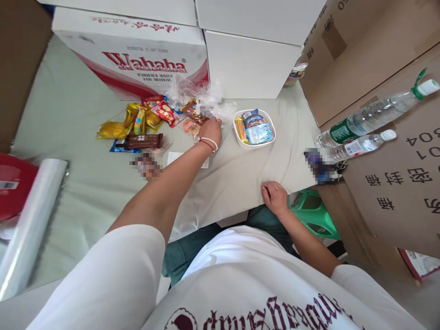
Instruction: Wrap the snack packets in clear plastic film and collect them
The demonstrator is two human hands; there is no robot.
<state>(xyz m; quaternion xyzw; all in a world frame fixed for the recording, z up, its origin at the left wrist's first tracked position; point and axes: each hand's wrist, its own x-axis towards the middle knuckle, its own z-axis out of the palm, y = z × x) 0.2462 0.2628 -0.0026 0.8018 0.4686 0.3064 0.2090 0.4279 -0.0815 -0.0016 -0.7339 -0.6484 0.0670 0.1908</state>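
Note:
My left hand, with a beaded bracelet and a red cord at the wrist, reaches into a pile of wrapped snacks. Its fingers are bent together beside a brown-orange snack packet and a crumpled clear plastic bag; what they pinch is hidden. To the right of this hand, a white plastic bowl holds several snacks, including a light-blue packet. My right hand rests at the table's front edge with curled fingers, and nothing shows in it.
Yellow packets and a brown wrapped bar lie to the left. A Wahaha carton and white boxes wall the back. Plastic bottles stand at right by cardboard. A clear film roll lies far left.

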